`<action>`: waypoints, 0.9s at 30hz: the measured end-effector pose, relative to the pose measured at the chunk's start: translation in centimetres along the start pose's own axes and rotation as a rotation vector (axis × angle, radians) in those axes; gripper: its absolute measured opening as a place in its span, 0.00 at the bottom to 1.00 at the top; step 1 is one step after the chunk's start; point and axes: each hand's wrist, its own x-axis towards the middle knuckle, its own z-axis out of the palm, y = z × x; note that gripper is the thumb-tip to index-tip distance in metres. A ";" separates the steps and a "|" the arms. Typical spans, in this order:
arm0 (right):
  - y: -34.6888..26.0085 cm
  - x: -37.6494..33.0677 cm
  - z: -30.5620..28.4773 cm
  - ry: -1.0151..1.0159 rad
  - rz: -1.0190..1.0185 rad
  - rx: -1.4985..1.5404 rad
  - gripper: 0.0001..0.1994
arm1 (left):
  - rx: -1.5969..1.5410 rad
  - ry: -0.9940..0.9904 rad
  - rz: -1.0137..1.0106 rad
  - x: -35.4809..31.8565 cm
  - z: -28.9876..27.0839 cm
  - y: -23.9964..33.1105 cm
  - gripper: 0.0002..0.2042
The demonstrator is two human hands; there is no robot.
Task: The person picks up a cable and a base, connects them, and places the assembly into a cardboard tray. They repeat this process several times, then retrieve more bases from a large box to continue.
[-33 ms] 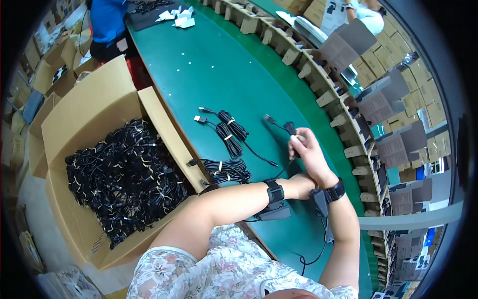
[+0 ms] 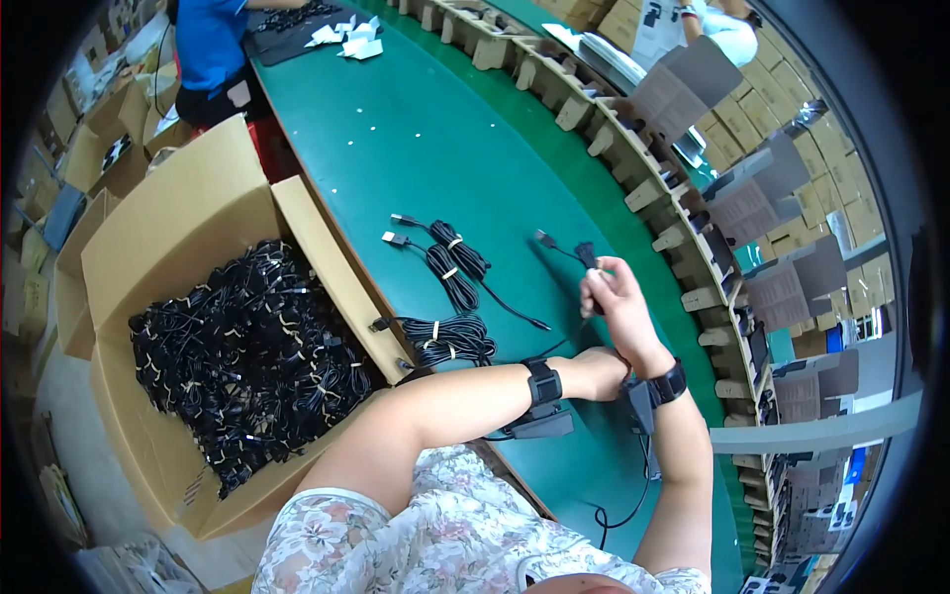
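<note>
Green worktable point(image 2: 416, 148) fills mid-frame: right hand point(image 2: 618, 307) closed around a loose black cable point(image 2: 586, 259), left hand point(image 2: 594, 374) tucked beneath, grip unclear. Three tied bundles point(image 2: 450, 287) lie finished at centre; a cardboard box point(image 2: 178, 228) of cables sits lower left.

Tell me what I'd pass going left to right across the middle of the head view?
Open cardboard box heaped with bundled black cables → tied cable coils lying on the green table → the right hand gripping a black cable → a curved row of cardboard dividers → grey cartons.
</note>
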 end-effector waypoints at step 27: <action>-0.9 -14.1 -16.3 0.922 -0.094 -1.084 0.15 | -1.004 0.187 -0.383 -0.4 -2.9 3.3 0.18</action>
